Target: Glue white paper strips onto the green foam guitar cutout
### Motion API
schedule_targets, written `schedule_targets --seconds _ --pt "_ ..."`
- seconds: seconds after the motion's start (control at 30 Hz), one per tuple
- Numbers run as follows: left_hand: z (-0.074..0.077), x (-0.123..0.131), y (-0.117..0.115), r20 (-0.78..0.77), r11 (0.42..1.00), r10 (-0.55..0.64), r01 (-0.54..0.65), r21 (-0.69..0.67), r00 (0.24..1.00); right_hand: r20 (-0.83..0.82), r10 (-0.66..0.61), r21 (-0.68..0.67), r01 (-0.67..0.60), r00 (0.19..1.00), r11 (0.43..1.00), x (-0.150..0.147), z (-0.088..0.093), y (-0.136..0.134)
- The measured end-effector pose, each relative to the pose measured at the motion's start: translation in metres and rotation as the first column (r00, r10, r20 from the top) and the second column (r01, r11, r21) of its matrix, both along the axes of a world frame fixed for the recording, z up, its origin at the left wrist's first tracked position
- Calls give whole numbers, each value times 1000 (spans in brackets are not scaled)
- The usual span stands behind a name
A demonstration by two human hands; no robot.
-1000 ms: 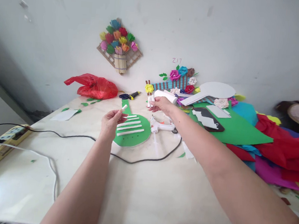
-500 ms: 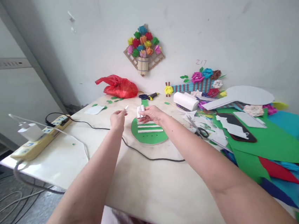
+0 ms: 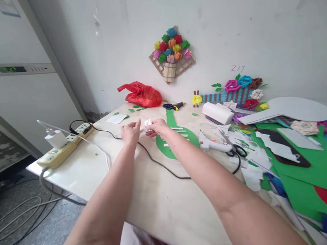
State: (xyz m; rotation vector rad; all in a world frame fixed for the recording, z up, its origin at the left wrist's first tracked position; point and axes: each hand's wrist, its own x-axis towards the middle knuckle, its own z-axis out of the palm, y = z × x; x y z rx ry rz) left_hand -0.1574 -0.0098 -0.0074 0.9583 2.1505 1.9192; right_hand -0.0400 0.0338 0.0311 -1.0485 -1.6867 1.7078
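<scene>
My right hand [image 3: 157, 128] pinches a small bundle of short white paper rolls [image 3: 148, 124] above the table. Close by on its left, my left hand [image 3: 130, 131] has its fingers curled; what they hold, if anything, is hidden. Under and beyond my right forearm lies a green cutout [image 3: 192, 138] with a round body and a straight neck, partly covered by the arm. Several white paper strips [image 3: 183, 131] lie across its body.
A white glue gun [image 3: 215, 146] and scissors [image 3: 239, 150] lie right of the cutout, among white scraps. Behind are a red plastic bag [image 3: 143, 95] and pliers [image 3: 178, 106]. A black cord [image 3: 159, 163] crosses the table; a power strip [image 3: 62, 151] stands at the left edge.
The view has swung left, so the scene sits further right. My hands have come closer together. The small white roll in my left fingers no longer shows clearly.
</scene>
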Motion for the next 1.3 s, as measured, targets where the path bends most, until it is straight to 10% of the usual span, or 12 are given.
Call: schedule_targets --seconds 0.17,0.53,1.3 --pt "-5 6 5 194 940 -342 333 76 920 -40 60 -7 -60 997 998 -1 -6 3" --pt "-3 7 0 465 879 -470 347 328 750 -86 79 -2 -79 993 997 -4 -11 7" --pt "1 3 -6 537 916 -346 153 370 770 20 -76 104 74 997 992 -14 -12 -3"
